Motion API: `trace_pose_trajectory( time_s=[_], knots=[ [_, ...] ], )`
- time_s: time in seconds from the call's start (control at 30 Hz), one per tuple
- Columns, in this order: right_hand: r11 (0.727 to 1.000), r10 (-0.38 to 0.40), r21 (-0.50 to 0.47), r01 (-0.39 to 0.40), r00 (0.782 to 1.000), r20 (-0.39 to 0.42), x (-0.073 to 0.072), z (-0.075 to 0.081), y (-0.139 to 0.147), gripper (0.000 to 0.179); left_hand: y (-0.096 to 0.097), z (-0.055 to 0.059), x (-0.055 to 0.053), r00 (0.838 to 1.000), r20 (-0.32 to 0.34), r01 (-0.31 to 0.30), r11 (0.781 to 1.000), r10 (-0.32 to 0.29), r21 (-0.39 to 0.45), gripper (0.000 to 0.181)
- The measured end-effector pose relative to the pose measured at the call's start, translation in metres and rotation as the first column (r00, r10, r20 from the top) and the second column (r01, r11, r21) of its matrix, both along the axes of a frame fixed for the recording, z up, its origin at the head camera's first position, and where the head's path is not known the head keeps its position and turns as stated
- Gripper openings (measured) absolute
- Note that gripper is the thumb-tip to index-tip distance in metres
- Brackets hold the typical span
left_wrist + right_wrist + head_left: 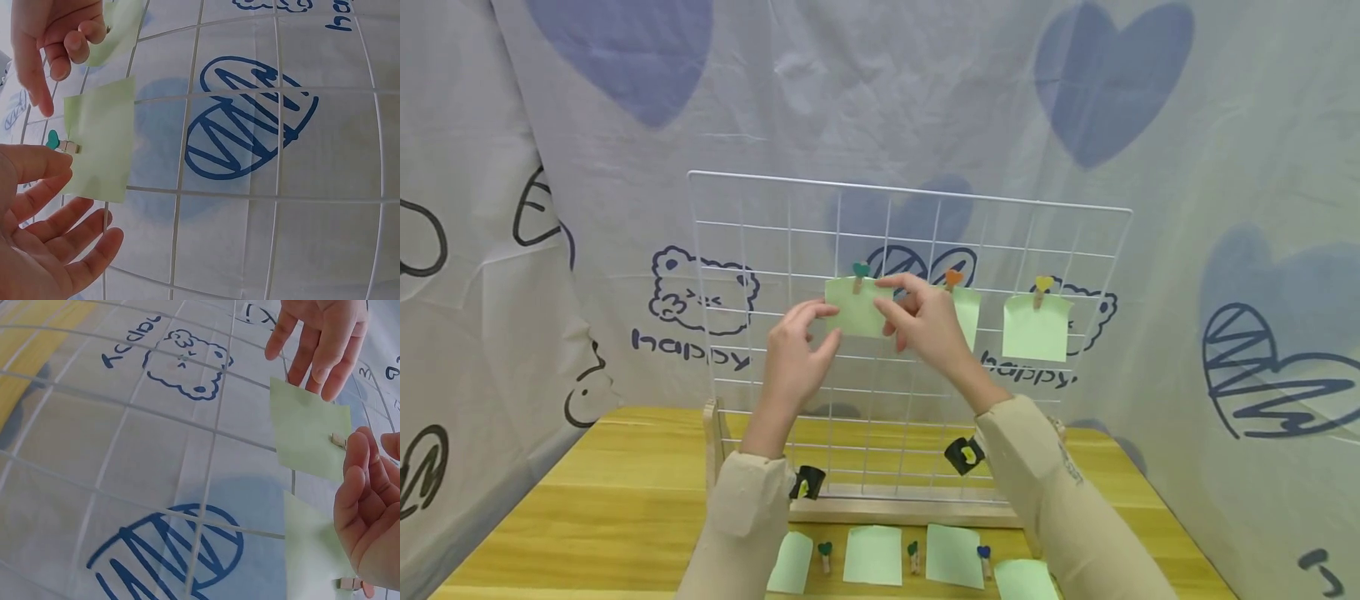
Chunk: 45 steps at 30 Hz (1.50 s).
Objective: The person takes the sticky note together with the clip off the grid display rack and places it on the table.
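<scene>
A pale green paper note [852,315] hangs on the white wire grid [775,225], held at its top by a small wooden clothespin [858,282] with a green heart. My left hand [796,350] is at the note's left edge, fingers loosely bent and holding nothing. At the opposite edge my right hand [931,323] overlaps the paper in the head view, its fingers also loose. The left wrist view shows the left hand [44,231] beside the heart clip [67,147]. Partly behind the right hand hangs a second note [967,321] with an orange heart clip [953,279].
A third note [1035,333] hangs at right under a yellow heart clip [1042,287]. The grid stands in a wooden base [895,508] on the table [625,475]. Several notes [872,556] and heart clips [825,557] lie in front. A printed curtain [887,100] hangs behind.
</scene>
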State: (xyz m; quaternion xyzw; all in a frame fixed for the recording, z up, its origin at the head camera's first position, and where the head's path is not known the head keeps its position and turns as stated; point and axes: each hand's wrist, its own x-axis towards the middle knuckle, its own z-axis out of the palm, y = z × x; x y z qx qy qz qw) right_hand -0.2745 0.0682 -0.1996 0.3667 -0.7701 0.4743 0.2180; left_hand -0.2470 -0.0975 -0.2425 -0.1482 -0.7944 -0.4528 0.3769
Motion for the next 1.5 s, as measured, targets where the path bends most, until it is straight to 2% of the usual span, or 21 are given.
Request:
trace_pose_trajectory(
  time_s=[0.13, 0.4, 0.7, 0.87, 1.07, 1.5],
  knots=[
    [0.999, -0.028, 0.042, 0.03, 0.999, -0.032, -0.003, 0.007, -0.004, 0.032, 0.0, 0.0, 0.0, 1.0, 0.0, 0.0, 1.0, 0.0, -0.005, 0.025],
    [0.981, -0.097, 0.166, 0.102, 0.995, -0.036, -0.006, 0.017, -0.014, 0.039, 0.001, 0.0, 0.0, 1.0, -0.004, 0.001, 1.0, -0.001, 0.0, 0.024],
    [0.948, -0.172, 0.283, 0.143, 0.982, 0.083, -0.006, 0.028, -0.019, 0.045, 0.001, 0.0, 0.0, 1.0, 0.013, 0.002, 1.0, -0.002, 0.002, 0.022],
    [0.932, -0.192, 0.329, 0.151, 0.977, 0.096, -0.008, 0.032, -0.02, 0.042, 0.0, -0.001, 0.0, 1.0, 0.001, 0.008, 1.0, -0.008, 0.001, 0.022],
    [0.936, -0.196, 0.314, 0.159, 0.976, 0.092, -0.008, 0.032, -0.022, 0.036, 0.0, -0.002, 0.0, 1.0, -0.009, 0.001, 1.0, -0.001, 0.0, 0.021],
    [0.972, -0.175, 0.169, 0.162, 0.982, 0.064, -0.008, 0.028, -0.027, 0.019, 0.003, -0.001, -0.001, 0.994, -0.091, -0.052, 0.999, 0.053, 0.004, 0.013]
  ],
)
